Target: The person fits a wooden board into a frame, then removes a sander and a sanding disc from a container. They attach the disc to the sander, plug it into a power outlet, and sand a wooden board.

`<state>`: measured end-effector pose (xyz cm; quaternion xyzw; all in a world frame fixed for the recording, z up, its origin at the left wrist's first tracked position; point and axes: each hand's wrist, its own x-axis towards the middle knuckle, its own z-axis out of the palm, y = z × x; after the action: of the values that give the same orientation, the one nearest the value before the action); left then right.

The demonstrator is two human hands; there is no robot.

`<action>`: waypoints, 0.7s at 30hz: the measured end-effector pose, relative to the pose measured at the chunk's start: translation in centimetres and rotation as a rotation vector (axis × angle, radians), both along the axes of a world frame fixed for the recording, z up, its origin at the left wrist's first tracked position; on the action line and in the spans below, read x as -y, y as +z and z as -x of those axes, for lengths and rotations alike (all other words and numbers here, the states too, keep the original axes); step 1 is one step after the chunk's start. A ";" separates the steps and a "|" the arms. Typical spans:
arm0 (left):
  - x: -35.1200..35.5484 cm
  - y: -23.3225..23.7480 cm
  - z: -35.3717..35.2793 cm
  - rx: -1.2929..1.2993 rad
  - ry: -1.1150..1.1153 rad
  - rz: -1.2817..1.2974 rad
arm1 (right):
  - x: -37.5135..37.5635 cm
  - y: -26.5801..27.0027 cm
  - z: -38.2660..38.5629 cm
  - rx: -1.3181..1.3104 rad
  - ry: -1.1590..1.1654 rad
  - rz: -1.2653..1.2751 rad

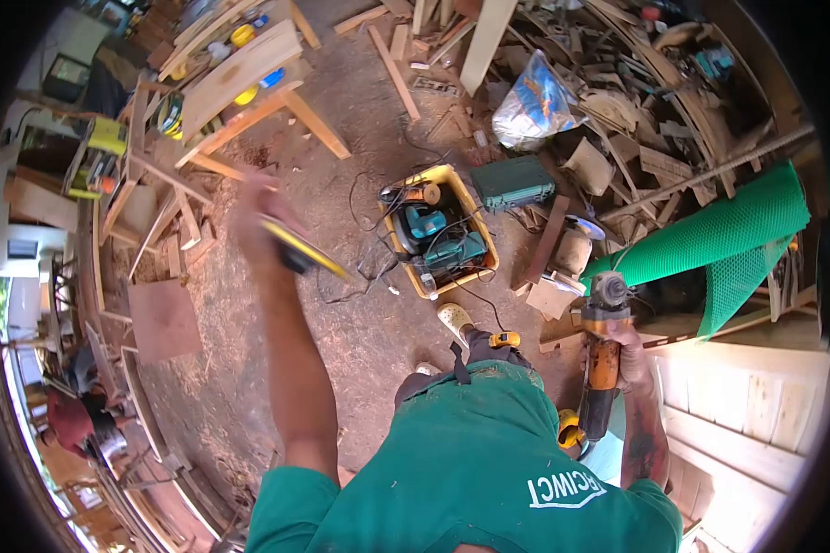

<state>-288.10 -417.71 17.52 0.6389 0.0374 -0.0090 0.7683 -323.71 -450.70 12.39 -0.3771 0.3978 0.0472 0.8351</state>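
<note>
My left hand [266, 226], smeared by motion, is raised over the floor at the left, wrapped round a yellow and black tool [302, 249] whose kind I cannot make out. On the right, my right hand [629, 355] grips an orange and black power tool [603, 361], its metal head pointing away from me. Between the hands, farther forward, a yellow crate [482, 221] on the floor holds teal power tools [426, 221] and tangled cords. A dark green case [515, 182] lies just beyond its right side.
Rolled green mesh [710, 235] leans at the right beside a wood scrap pile [636, 120]. A clear plastic bag [533, 106] lies ahead. Wooden frames [314, 120] stand at the upper left. Another person [69, 419] is at the far left. Cords trail across the floor.
</note>
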 end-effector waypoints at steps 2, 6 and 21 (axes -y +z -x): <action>-1.6 -8.0 4.7 -0.204 -0.253 -0.321 | -0.1 1.1 -1.3 0.040 -0.028 0.008; 1.6 -14.1 16.2 -0.355 -0.634 -0.287 | 0.0 6.6 -3.3 0.104 -0.078 0.127; 8.8 -31.7 29.9 -1.106 -0.586 0.543 | -0.3 34.2 21.6 0.246 0.052 0.503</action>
<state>-318.02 -426.54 -14.15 0.3088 0.2465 -0.5509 0.7352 -345.30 -450.40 46.56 -0.5855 0.2830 -0.0778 0.7557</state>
